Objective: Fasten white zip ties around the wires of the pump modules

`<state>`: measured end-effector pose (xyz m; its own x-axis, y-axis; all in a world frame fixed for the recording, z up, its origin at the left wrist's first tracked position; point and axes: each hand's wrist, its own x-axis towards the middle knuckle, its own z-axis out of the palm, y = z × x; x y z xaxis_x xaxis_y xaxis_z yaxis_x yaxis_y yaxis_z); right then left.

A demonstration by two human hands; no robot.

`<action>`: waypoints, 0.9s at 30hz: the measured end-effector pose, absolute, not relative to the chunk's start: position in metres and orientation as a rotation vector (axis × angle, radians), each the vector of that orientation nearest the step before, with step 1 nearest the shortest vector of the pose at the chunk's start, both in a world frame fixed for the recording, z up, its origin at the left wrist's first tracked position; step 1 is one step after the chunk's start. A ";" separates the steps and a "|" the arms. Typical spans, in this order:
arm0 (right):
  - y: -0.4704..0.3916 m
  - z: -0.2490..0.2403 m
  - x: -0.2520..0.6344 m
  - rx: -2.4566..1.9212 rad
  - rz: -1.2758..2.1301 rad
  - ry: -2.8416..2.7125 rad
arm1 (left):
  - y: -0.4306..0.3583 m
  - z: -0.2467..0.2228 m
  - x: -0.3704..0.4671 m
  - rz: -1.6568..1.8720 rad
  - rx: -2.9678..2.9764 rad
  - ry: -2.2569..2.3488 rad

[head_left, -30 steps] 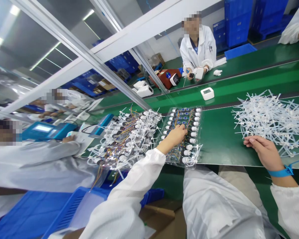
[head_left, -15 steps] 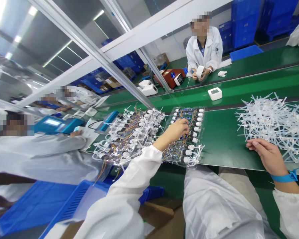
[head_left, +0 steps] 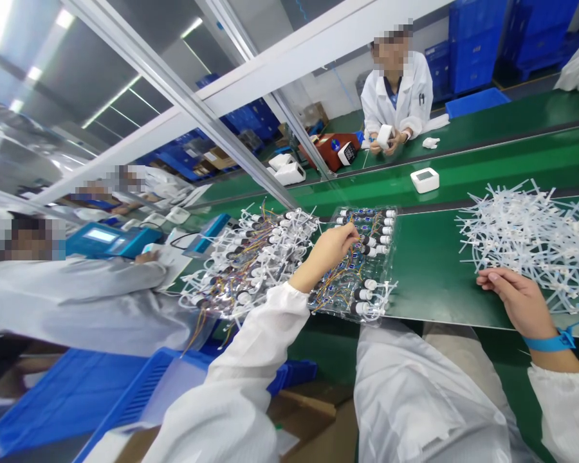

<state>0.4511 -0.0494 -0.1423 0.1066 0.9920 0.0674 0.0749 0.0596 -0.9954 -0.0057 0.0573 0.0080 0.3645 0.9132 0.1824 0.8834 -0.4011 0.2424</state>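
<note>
My left hand [head_left: 340, 241] is closed in a pinch over a clear plastic tray [head_left: 392, 273]. Whatever its fingertips grip is too small or hidden to make out. In the tray lie small black-and-white cylindrical parts [head_left: 364, 294], thin coloured wires [head_left: 332, 283] and little blue boards. Several near-side parts carry white tubes [head_left: 382, 301]. My right hand [head_left: 518, 299], with a blue wrist strap [head_left: 550, 343], rests by the near-left edge of a pile of short translucent tubes with white fittings [head_left: 531, 241]. Its thumb and fingers are pressed together; anything between them is hidden.
Left of the tray sits a heap of wired parts with white tubes [head_left: 265, 257]. A white device [head_left: 424, 180] with a screen lies on the green belt [head_left: 492, 157]. Across it, a co-worker [head_left: 395, 96] holds a white unit. Blue crates [head_left: 72, 399] stand below left.
My left hand has drawn back slightly to the left. Some cylindrical parts now sit farther up the tray. The white device has moved right along the belt. My right hand is almost still.
</note>
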 end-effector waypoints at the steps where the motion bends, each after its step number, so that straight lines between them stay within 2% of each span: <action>1: -0.049 -0.142 0.451 -1.268 1.074 -1.177 | 0.056 0.010 -0.005 0.475 2.500 1.681; 27: -0.050 -0.137 0.447 -1.261 1.131 -1.107 | 0.054 0.080 0.011 1.139 2.373 1.744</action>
